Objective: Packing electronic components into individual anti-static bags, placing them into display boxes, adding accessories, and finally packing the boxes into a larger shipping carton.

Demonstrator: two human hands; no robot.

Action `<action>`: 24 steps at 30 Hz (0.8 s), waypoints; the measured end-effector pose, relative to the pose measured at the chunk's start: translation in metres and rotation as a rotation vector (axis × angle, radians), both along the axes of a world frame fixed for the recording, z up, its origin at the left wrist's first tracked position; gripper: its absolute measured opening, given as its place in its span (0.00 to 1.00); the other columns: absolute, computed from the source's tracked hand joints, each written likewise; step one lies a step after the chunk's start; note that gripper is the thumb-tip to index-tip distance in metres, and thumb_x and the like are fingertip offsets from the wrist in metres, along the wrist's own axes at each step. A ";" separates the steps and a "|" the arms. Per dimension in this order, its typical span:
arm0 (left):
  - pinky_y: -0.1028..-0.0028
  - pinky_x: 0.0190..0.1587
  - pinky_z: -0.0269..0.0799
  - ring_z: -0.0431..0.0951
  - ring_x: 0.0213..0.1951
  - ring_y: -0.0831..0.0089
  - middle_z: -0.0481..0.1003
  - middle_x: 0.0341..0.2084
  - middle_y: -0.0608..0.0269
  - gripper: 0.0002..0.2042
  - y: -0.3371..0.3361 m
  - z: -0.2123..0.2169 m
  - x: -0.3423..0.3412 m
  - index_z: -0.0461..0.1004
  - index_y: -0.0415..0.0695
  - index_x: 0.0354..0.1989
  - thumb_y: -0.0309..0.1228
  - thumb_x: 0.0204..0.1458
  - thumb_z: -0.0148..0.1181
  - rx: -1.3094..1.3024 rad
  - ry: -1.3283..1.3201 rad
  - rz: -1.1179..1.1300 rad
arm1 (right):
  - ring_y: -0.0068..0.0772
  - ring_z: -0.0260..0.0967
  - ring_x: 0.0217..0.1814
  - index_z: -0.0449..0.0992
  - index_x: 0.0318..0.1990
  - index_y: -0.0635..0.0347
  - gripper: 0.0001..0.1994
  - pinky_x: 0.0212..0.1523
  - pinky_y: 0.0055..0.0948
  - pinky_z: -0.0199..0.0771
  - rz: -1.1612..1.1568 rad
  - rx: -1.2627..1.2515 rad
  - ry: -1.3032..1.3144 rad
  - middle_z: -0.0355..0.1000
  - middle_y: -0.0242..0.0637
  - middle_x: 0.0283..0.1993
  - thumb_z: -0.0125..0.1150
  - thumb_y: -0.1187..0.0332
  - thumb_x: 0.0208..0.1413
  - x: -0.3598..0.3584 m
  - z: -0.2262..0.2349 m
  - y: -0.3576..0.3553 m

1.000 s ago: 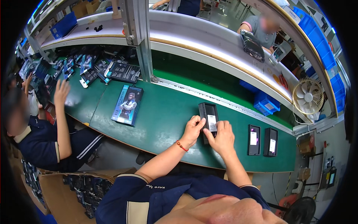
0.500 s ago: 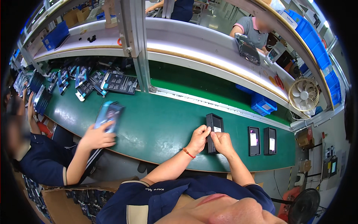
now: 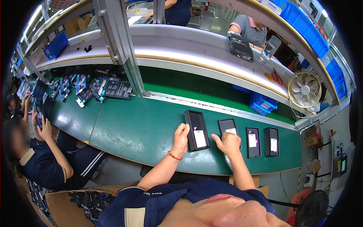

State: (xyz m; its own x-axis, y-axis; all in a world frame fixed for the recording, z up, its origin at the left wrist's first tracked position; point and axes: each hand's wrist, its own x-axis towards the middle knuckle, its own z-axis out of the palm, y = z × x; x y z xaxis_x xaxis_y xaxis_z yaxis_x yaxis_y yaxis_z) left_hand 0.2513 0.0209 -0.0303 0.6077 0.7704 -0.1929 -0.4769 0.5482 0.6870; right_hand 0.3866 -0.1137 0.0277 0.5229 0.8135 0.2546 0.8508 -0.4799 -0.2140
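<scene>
Head view: left hand (image 3: 181,137) grips black tray stack (image 3: 195,119); right hand (image 3: 229,144) over separate tray (image 3: 227,123), grip unclear.

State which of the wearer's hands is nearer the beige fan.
Right. The right hand is left of the beige fan, by a black tray; the left hand, farther left, holds stacked trays.

Leftmost tray (image 3: 196,131) and third tray (image 3: 253,142): black, each with a white label and magenta patches. Second tray (image 3: 227,125) and fourth tray (image 3: 271,142): black, white labels. Table (image 3: 151,132): green. Bracelet (image 3: 174,156): red, with darker beads. Wearer's shirt (image 3: 164,206): navy, with a cream panel. Co-worker's trousers (image 3: 86,162): dark, with paired white stripes. Seated person's shirt (image 3: 245,31): grey, pink sleeve trim. Shelf (image 3: 211,45): white, edged in brown. Bin (image 3: 263,104): blue. Fan (image 3: 304,89): cream. Carton (image 3: 64,208): brown.
</scene>
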 end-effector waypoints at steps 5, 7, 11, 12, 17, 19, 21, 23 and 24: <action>0.83 0.34 0.59 0.59 0.29 0.89 0.62 0.23 0.78 0.11 -0.005 -0.012 -0.001 0.63 0.48 0.25 0.31 0.62 0.48 0.176 -0.054 -0.081 | 0.52 0.67 0.20 0.67 0.14 0.62 0.26 0.22 0.43 0.65 0.247 0.186 0.406 0.67 0.48 0.16 0.60 0.49 0.51 -0.046 -0.007 0.045; 0.83 0.33 0.60 0.60 0.29 0.89 0.62 0.23 0.78 0.10 -0.007 -0.016 -0.003 0.64 0.48 0.26 0.31 0.62 0.47 0.129 -0.123 -0.069 | 0.55 0.68 0.24 0.69 0.19 0.63 0.20 0.25 0.47 0.66 0.300 0.225 0.337 0.69 0.50 0.20 0.51 0.59 0.58 -0.056 -0.014 0.052; 0.83 0.32 0.60 0.60 0.28 0.88 0.62 0.23 0.77 0.10 -0.006 -0.015 -0.005 0.64 0.48 0.26 0.31 0.62 0.47 0.128 -0.111 -0.054 | 0.57 0.68 0.24 0.70 0.21 0.66 0.17 0.25 0.47 0.66 0.310 0.262 0.378 0.68 0.53 0.20 0.50 0.63 0.58 -0.060 -0.021 0.058; 0.83 0.32 0.60 0.60 0.28 0.88 0.62 0.23 0.77 0.11 -0.007 -0.014 -0.006 0.64 0.48 0.25 0.31 0.62 0.47 0.122 -0.094 -0.061 | 0.57 0.68 0.24 0.70 0.21 0.67 0.17 0.25 0.47 0.66 0.315 0.278 0.413 0.68 0.54 0.20 0.51 0.64 0.58 -0.060 -0.022 0.058; 0.83 0.32 0.60 0.60 0.28 0.88 0.62 0.23 0.77 0.11 -0.008 -0.021 -0.007 0.63 0.47 0.25 0.31 0.62 0.47 0.118 -0.071 -0.089 | 0.58 0.68 0.23 0.70 0.21 0.68 0.16 0.25 0.46 0.65 0.306 0.260 0.478 0.67 0.56 0.20 0.50 0.66 0.58 -0.062 -0.012 0.051; 0.83 0.27 0.62 0.61 0.24 0.87 0.61 0.20 0.77 0.11 -0.009 -0.022 -0.004 0.63 0.48 0.25 0.31 0.62 0.46 0.153 -0.056 -0.077 | 0.59 0.68 0.23 0.70 0.21 0.68 0.17 0.25 0.46 0.65 0.300 0.252 0.486 0.67 0.56 0.20 0.50 0.66 0.59 -0.062 -0.013 0.049; 0.83 0.27 0.62 0.61 0.24 0.88 0.61 0.20 0.77 0.11 -0.009 -0.019 -0.005 0.63 0.48 0.25 0.31 0.62 0.46 0.137 -0.048 -0.074 | 0.59 0.68 0.24 0.70 0.21 0.68 0.17 0.25 0.46 0.65 0.296 0.269 0.494 0.67 0.56 0.20 0.50 0.67 0.59 -0.062 -0.015 0.050; 0.83 0.27 0.62 0.60 0.25 0.88 0.61 0.20 0.77 0.11 -0.009 -0.015 -0.008 0.63 0.48 0.24 0.31 0.62 0.47 0.150 -0.037 -0.082 | 0.59 0.68 0.25 0.70 0.21 0.68 0.16 0.26 0.46 0.66 0.280 0.234 0.506 0.67 0.56 0.21 0.49 0.67 0.59 -0.064 -0.011 0.051; 0.83 0.28 0.63 0.62 0.24 0.88 0.63 0.21 0.77 0.11 -0.006 -0.021 -0.008 0.63 0.48 0.25 0.32 0.62 0.47 0.156 -0.044 -0.079 | 0.59 0.68 0.25 0.70 0.21 0.68 0.16 0.26 0.47 0.66 0.295 0.258 0.500 0.68 0.56 0.21 0.48 0.67 0.59 -0.065 -0.010 0.051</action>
State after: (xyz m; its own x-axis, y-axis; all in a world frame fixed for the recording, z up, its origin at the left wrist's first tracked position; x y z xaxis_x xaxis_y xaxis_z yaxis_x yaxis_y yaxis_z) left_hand 0.2435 0.0148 -0.0518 0.6728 0.7384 -0.0468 -0.4680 0.4737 0.7460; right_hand 0.3219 -0.0623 0.0178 0.3922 0.8868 0.2444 0.7066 -0.1203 -0.6973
